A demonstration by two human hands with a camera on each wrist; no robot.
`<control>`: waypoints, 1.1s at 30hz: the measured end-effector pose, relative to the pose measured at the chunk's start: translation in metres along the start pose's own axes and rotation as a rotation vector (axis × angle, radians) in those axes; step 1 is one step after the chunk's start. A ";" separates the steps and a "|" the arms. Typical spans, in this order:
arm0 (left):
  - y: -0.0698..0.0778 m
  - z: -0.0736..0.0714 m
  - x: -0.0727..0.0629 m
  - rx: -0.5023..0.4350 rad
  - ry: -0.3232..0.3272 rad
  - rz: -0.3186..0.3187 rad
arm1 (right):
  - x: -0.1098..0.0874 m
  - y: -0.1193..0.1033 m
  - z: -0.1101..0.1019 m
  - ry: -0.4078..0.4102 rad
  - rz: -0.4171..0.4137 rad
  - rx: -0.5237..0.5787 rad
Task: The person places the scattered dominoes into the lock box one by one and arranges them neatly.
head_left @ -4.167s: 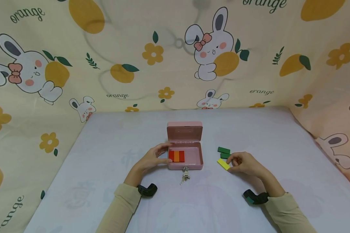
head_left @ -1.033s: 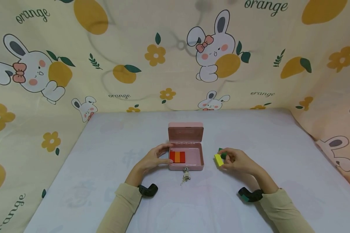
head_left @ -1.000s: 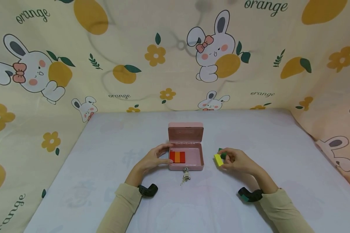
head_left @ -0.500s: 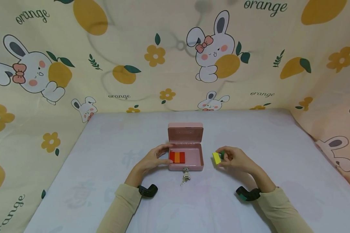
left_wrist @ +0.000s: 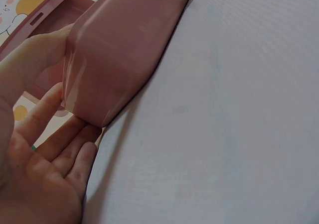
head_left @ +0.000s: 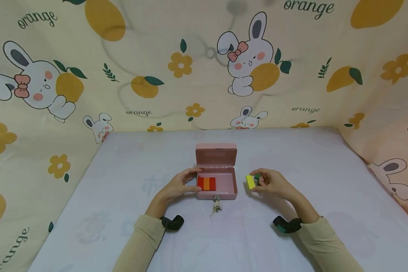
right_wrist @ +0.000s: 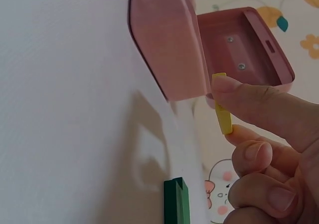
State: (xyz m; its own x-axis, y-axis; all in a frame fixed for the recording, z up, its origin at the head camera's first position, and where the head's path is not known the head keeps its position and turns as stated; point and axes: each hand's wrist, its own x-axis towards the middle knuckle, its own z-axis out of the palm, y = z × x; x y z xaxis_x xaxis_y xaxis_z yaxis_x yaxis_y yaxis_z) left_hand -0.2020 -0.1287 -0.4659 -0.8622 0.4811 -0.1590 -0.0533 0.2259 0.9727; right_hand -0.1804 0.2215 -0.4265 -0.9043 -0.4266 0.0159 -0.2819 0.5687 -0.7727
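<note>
A small pink cash box (head_left: 226, 196) stands with its lid raised in the head view. Inside, on its left, red blocks (head_left: 212, 184) flank an orange block (head_left: 206, 184). My left hand (head_left: 175, 186) holds the box's left side, thumb at the front corner and fingers farther back; the left wrist view shows the thumb over the rim. To the right of the box, my right hand (head_left: 275, 184) pinches a yellow block (right_wrist: 223, 112) between thumb and fingertip, above the table. Green blocks (right_wrist: 177, 201) lie on the table, mostly hidden behind that hand in the head view.
Keys (head_left: 215, 208) hang from the lock at the box's front. A white cloth (head_left: 204, 241) covers the table, and a patterned curtain (head_left: 204, 87) rises behind it. A black wrist device (head_left: 287, 224) sits on the right arm.
My right hand has picked up the yellow block from the table, tilted it more upright and carried it left towards the box. My left hand and the box have stayed put.
</note>
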 end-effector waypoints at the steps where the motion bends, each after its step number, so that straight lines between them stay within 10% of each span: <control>1: 0.000 0.000 0.000 -0.001 0.000 -0.001 | 0.000 -0.001 0.000 0.000 0.001 0.002; 33: 0.000 0.001 0.000 -0.004 -0.001 0.005 | 0.017 -0.017 0.016 0.039 -0.040 0.016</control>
State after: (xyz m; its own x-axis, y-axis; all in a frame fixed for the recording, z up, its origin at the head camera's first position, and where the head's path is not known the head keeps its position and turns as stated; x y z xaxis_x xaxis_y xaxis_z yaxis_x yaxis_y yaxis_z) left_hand -0.2019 -0.1280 -0.4660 -0.8617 0.4833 -0.1542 -0.0510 0.2199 0.9742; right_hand -0.1858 0.1934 -0.4230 -0.9043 -0.4208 0.0719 -0.3134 0.5400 -0.7811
